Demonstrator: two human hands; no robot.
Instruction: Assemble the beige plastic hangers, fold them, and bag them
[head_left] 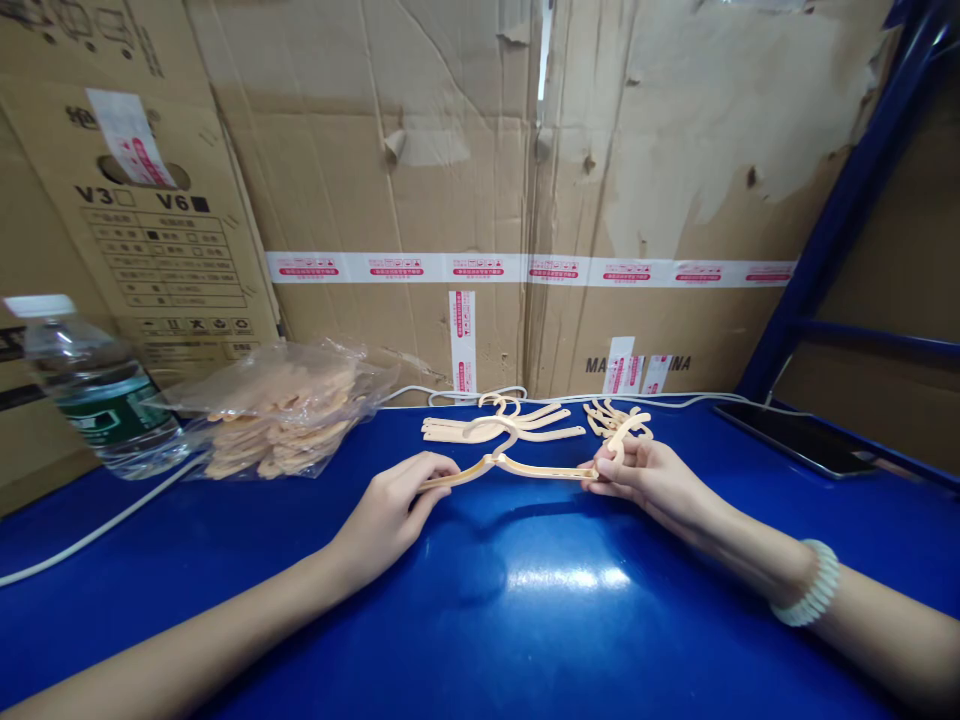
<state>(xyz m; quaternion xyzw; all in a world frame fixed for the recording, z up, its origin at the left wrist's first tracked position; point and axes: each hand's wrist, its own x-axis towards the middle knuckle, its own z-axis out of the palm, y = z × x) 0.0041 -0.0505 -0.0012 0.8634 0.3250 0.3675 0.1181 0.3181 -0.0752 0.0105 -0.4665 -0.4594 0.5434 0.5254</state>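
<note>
A peach-coloured plastic clothes hanger [544,471] is held level above the blue table, its hook standing up at the middle. My left hand [405,500] is closed on the hanger's left end. At the other end, my right hand [645,480] pinches the hanger's right tip. The same hand also has a small curved hook-like piece [625,430] sticking up from its fingers, at the hanger's tip; whether the two are joined I cannot tell. Just behind lie several similar hangers [450,430], overlapping. Beside them, partly hidden by my right hand, is a small pile of curved pieces [600,415].
A clear plastic bag [285,410] of peach-coloured pieces lies at the left, next to a water bottle [112,400]. A dark phone or tablet [795,440] lies back right. White cables [97,540] cross the table [480,640]. Cardboard [375,200] walls the back; a blue post [825,200] stands right.
</note>
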